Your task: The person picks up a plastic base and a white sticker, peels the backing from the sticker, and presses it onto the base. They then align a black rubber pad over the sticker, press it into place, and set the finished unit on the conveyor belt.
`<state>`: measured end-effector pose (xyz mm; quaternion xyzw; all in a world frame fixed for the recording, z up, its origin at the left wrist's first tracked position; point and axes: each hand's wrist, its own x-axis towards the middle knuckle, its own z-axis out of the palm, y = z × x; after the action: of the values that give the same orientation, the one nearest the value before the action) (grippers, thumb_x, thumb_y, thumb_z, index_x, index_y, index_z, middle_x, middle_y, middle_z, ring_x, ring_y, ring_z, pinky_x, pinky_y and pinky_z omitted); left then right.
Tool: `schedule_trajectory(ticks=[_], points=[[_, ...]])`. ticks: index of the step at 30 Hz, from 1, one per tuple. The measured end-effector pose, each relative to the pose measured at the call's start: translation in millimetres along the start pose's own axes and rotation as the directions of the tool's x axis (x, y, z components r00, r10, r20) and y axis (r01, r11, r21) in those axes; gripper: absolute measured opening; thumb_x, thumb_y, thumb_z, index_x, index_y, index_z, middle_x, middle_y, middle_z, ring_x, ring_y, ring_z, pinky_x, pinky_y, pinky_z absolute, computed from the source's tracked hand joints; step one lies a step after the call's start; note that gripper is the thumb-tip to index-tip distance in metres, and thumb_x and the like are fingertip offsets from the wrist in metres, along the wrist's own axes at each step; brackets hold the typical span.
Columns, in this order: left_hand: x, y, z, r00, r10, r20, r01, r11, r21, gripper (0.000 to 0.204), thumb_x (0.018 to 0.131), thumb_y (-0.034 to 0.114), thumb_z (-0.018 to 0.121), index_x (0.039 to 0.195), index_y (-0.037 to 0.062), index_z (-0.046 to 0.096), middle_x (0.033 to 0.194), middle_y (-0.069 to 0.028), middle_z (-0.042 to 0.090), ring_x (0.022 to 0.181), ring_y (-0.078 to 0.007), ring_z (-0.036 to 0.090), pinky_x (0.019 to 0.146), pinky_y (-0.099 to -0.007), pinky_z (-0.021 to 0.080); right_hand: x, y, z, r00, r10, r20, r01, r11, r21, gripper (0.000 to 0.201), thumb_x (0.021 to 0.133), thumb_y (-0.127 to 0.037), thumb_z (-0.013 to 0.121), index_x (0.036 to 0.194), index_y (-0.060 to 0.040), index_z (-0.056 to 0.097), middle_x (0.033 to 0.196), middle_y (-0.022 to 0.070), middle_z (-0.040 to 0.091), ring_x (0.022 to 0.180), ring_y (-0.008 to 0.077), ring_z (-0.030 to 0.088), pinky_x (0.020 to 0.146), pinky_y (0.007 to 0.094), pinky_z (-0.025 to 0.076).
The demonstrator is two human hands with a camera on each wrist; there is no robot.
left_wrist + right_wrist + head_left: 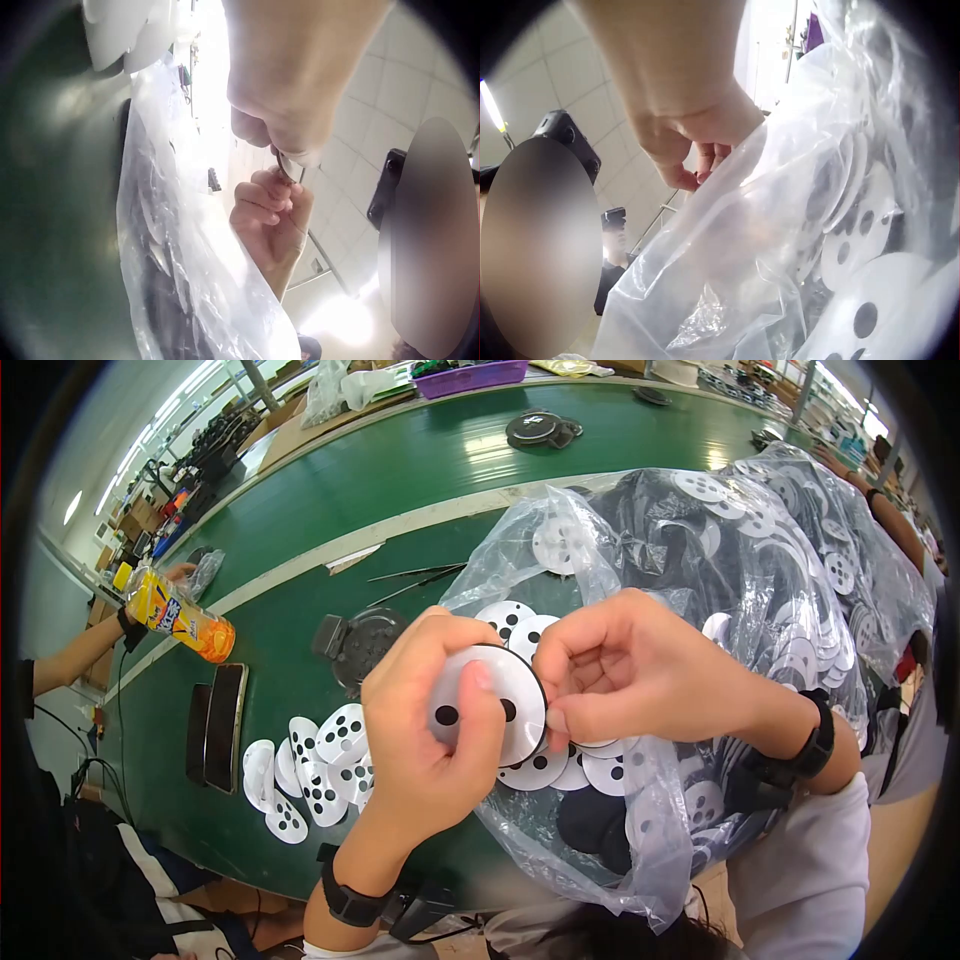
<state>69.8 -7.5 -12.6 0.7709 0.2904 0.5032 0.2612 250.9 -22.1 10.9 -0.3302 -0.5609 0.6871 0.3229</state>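
Observation:
My left hand (425, 745) holds a round white disc (525, 735) with black holes and a dark rim, its thumb lying across the face. At the disc's right edge, my right hand (650, 670) pinches with thumb and curled fingers. The left wrist view shows the disc (286, 166) nearly edge-on between both hands, the right hand's fingertips (279, 204) at its lower edge. In the right wrist view, clear plastic hides part of the right hand (694, 127). Under the hands lie more white discs (535, 770) at the mouth of a clear plastic bag (640, 840).
Loose white discs (322, 795) lie left of my hands, near two phones (226, 728). A black round part (365, 645) and dark pointed tool (415, 582) lie behind. Another person's hand is at an orange-yellow bottle (180, 615). Across the green table (350, 490) stands a purple basket (470, 378).

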Motion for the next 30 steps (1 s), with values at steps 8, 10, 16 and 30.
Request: schedule_trajectory(ticks=[8, 10, 16, 30], points=[[5, -7, 16, 0.95, 0.176, -0.258, -0.165, 0.984, 0.065, 0.01, 0.073, 0.0, 0.053, 0.084, -0.001, 0.053, 0.068, -0.0078, 0.047, 0.056, -0.0165, 0.043, 0.05, -0.0262, 0.034, 6, 13, -4, 0.995, -0.09, 0.049, 0.083, 0.99, 0.118, 0.006, 0.071, -0.002, 0.057, 0.07, -0.0011, 0.051, 0.065, 0.0003, 0.056, 0.059, 0.0037, 0.053, 0.053, 0.0168, 0.039], [3, -3, 10, 0.903, 0.352, -0.246, -0.216, 0.867, 0.449, 0.013, 0.073, 0.003, 0.061, 0.083, -0.0007, 0.054, 0.071, -0.0079, 0.049, 0.059, -0.0185, 0.046, 0.052, -0.0269, 0.036, 7, 12, -4, 0.994, -0.111, 0.0, 0.11, 0.989, 0.101, 0.006, 0.072, -0.003, 0.057, 0.071, -0.001, 0.051, 0.066, 0.0005, 0.056, 0.06, 0.0044, 0.053, 0.053, 0.0177, 0.039], [-6, 2, 14, 0.994, 0.093, -0.061, -0.088, 0.993, 0.085, 0.015, 0.072, 0.006, 0.067, 0.081, -0.0003, 0.058, 0.079, -0.0089, 0.057, 0.069, -0.0191, 0.055, 0.056, -0.025, 0.044, 7, 10, -8, 0.989, -0.125, -0.082, 0.136, 0.98, 0.144, 0.005, 0.072, -0.001, 0.058, 0.074, -0.0023, 0.053, 0.074, 0.0031, 0.059, 0.065, 0.0062, 0.053, 0.057, 0.0183, 0.041], [-3, 3, 13, 0.993, 0.099, -0.067, -0.105, 0.99, -0.097, 0.022, 0.072, -0.004, 0.061, 0.094, -0.002, 0.059, 0.109, -0.0169, 0.053, 0.1, -0.0248, 0.053, 0.086, -0.0322, 0.04, 9, 15, -9, 0.953, -0.3, -0.042, 0.302, 0.926, 0.227, 0.017, 0.079, -0.013, 0.061, 0.072, -0.0054, 0.047, 0.071, -0.0022, 0.05, 0.065, 0.0036, 0.045, 0.058, 0.0188, 0.035]])
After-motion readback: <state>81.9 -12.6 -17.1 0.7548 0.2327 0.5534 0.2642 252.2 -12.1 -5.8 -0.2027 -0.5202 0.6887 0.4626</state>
